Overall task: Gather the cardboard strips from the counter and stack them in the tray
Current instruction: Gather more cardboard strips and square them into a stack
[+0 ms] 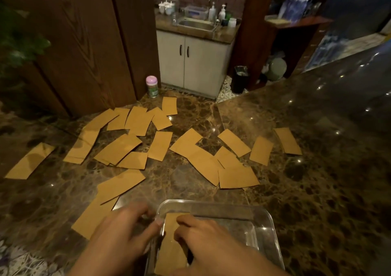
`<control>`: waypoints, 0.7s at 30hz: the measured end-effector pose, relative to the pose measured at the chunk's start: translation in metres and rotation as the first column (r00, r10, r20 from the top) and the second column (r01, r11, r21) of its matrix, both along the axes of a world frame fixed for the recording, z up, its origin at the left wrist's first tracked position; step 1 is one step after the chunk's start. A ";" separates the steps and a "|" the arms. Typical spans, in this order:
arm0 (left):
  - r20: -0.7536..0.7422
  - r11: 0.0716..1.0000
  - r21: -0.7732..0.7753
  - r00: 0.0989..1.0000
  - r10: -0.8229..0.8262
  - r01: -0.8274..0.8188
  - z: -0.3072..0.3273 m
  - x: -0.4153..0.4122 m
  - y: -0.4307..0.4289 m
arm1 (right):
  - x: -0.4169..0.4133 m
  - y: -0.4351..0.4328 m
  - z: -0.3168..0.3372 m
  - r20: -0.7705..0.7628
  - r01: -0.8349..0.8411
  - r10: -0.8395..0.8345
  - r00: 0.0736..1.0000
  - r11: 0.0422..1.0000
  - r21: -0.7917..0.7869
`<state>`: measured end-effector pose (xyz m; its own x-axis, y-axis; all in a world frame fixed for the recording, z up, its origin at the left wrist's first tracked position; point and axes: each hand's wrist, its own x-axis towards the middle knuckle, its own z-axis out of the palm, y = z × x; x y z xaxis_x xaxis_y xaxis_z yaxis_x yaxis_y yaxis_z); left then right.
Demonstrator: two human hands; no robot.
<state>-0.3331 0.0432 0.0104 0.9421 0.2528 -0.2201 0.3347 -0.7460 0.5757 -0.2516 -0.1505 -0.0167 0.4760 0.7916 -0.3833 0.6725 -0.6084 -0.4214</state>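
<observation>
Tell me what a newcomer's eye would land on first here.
Tan cardboard strips lie scattered, many overlapping, across the dark marble counter. At the near edge a clear tray holds at least one strip, with the right hand over it and the left hand at the tray's left rim.

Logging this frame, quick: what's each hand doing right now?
Left hand: holds the tray by its left rim.
Right hand: rests on the cardboard strip in the tray; grip unclear.

Single view, head-worn, wide-angle: looks forward and down across the dark brown marbled stone surface [296,191], its near part close beneath the lens; white two-door sink cabinet [196,64] far ahead.
</observation>
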 end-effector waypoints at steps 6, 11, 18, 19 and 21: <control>0.076 0.960 0.149 0.965 -0.251 0.238 0.007 0.091 -0.008 | 0.055 -0.019 0.043 -0.170 0.350 -0.313 0.934 0.896 0.273; -0.091 0.850 0.259 0.887 -0.452 0.459 -0.019 0.180 -0.020 | 0.127 -0.046 0.024 0.063 0.442 -0.467 0.882 0.866 0.236; -0.371 0.660 0.372 0.757 -0.538 0.652 -0.038 0.251 -0.037 | 0.182 -0.069 -0.016 0.073 0.574 -0.569 0.819 0.813 -0.100; -0.380 0.657 0.355 0.744 -0.549 0.665 -0.038 0.259 -0.040 | 0.185 -0.068 -0.019 0.088 0.590 -0.583 0.808 0.800 -0.112; -0.389 0.662 0.332 0.737 -0.553 0.672 -0.040 0.265 -0.041 | 0.189 -0.063 -0.025 0.104 0.611 -0.602 0.791 0.783 -0.118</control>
<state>-0.0681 0.0018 -0.0300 0.8478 -0.2419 -0.4718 -0.2119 -0.9703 0.1167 -0.0630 -0.2140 -0.0422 0.8644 0.2728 -0.4225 0.1646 -0.9473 -0.2748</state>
